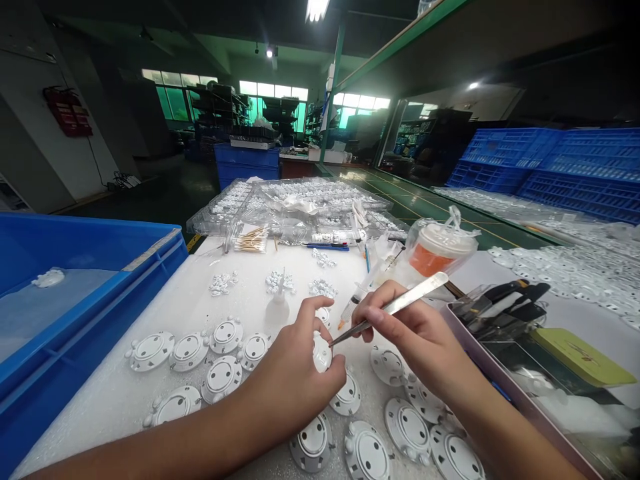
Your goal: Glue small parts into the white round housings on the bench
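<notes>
My left hand [305, 353] is closed around a small round white plastic part [321, 352], gripping its edge between thumb and fingers. In my right hand [400, 327] is a pair of metal tweezers [415, 293], their tips touching or very close to the white part. Whether the tips hold anything is too small to tell. Several white discs with dark dots lie around my hands, such as one disc [223, 379] left of my left hand and another [407, 427] below my right. A syringe with an orange tip [347, 313] lies just behind the tweezers.
A blue bin [150, 280] stands at left, and a tool box [480, 360] with a yellow-green pad [583, 357] at right. Small white parts [223, 283], a squeeze bottle [277, 310], cotton swabs [251, 239] and a bagged cup [440, 247] sit ahead. Clear trays [235, 207] lie behind.
</notes>
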{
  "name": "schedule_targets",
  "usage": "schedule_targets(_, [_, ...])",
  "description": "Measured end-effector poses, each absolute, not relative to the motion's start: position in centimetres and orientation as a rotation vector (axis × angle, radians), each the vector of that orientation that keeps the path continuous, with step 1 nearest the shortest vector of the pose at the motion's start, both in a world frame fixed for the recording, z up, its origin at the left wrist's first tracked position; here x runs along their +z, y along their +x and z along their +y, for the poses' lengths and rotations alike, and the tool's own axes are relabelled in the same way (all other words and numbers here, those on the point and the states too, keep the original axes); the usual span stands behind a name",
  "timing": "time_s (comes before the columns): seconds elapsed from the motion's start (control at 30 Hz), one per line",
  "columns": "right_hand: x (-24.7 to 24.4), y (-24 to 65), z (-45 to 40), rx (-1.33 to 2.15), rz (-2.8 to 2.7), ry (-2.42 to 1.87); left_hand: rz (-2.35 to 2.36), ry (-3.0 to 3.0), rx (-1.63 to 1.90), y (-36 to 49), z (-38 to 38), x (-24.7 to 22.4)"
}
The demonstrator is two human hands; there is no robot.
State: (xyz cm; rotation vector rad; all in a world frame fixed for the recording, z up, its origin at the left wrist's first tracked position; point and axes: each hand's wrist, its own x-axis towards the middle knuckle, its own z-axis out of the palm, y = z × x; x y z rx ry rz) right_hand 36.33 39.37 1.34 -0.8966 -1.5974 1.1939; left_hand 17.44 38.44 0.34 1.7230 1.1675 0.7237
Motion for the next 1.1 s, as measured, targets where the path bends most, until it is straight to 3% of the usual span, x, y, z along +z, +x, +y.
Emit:
schedule_targets(0.57, [1.8,35.7,40.1,1.453,-1.236,-0.772,1.019,1.523,0.889,17.5,38.4,1.1])
schedule_targets(0.9, [2.4,37.2,40.6,1.212,-1.369,-0.854,1.18,1.441,0.973,17.2,38.6,1.2])
schedule_targets(1.1, [1.8,36.4,40.7,1.264,-1.283,-0.803,1.174,1.476,0.981,17.3,38.6,1.2])
